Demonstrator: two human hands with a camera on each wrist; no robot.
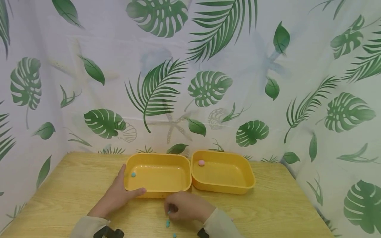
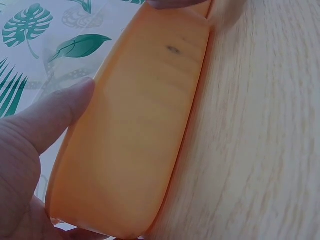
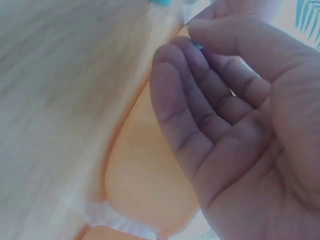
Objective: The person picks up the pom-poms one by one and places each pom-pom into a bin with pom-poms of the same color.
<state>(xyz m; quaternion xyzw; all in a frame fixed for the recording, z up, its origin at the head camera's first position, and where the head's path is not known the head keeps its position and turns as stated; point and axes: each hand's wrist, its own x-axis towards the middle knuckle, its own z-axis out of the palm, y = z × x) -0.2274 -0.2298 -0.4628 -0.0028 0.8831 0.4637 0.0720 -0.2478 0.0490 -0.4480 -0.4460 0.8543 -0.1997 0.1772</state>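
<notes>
My left hand point(image 1: 119, 191) holds the left yellow tray point(image 1: 157, 194) by its front left corner. Its thumb lies at the front rim, and the other fingers reach along the left side. A small teal piece point(image 1: 133, 174) lies inside that tray near the left wall. Just in front of the tray, my right hand point(image 1: 187, 206) pinches another small teal piece point(image 3: 196, 45) between thumb and fingertips, mostly covered by them. Below that hand, more teal bits point(image 1: 168, 223) lie on the wooden table, with one teal bit point(image 1: 174, 235) by the bottom edge of the head view.
A second yellow tray point(image 1: 223, 189) stands against the left tray's right side, with a pink ball point(image 1: 201, 162) in its left part. A tiny pink piece point(image 1: 232, 219) lies by the right sleeve. Behind the table point(image 1: 274, 198) hangs a leaf-patterned cloth point(image 1: 178, 138).
</notes>
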